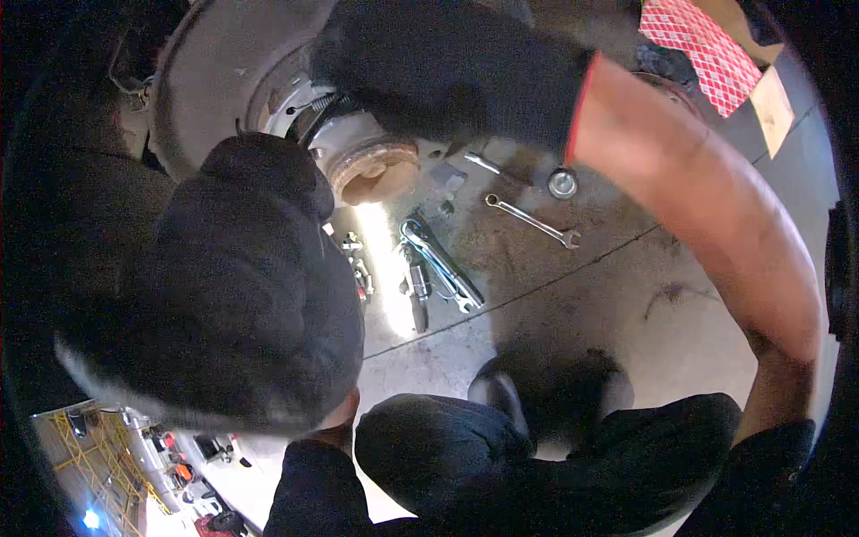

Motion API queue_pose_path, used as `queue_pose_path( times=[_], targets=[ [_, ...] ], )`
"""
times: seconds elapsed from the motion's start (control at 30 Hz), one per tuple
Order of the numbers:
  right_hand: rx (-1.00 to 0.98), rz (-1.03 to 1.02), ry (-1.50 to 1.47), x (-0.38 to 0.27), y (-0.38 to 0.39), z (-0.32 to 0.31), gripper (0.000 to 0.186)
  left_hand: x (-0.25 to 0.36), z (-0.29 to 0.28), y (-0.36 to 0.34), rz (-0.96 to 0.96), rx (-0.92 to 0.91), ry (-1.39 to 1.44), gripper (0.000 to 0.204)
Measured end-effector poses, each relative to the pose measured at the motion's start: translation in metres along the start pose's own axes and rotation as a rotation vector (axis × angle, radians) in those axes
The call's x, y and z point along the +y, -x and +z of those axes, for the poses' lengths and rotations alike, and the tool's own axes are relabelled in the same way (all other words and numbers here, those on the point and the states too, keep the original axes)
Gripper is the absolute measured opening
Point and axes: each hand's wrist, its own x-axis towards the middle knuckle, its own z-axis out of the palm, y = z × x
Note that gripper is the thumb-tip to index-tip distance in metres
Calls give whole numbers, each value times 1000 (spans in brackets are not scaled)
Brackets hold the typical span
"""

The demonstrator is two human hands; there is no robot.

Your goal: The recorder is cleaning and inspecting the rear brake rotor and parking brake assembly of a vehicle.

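My left hand (pixel 273 174), in a black glove and long dark sleeve, is at the left of a brake assembly, beside a rusty round hub (pixel 385 170). My right hand (pixel 367 63), also black-gloved with a red-edged cuff, reaches over the top of the assembly, near a coil spring (pixel 324 106) and the grey backing plate (pixel 201 80). The fingers of both hands are too dark and hidden to show their grip or what they touch.
On the stained concrete lie a wrench (pixel 532 221), several more wrenches and tools (pixel 438 268), a small round metal part (pixel 562 183) and a bright strip of light. A red-checkered piece (pixel 693 49) and cardboard (pixel 769 107) are at upper right. My bent knees are below.
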Motion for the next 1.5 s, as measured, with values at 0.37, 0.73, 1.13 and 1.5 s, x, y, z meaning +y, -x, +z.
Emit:
queue_pose_path(
  times=[0.37,0.73,1.13,1.5],
  targets=[
    [25,83,-87,-1,3,6,20,3,14,0,-4,115,7,48],
    [-4,178,-198,-16,10,12,19,-5,62,6,22,221,-23,43],
    [171,379,194,11,68,-14,22,-35,59,7,66,380,-53,37],
    [-180,424,-83,0,22,-21,30,-44,79,4,92,508,-49,33]
  ],
)
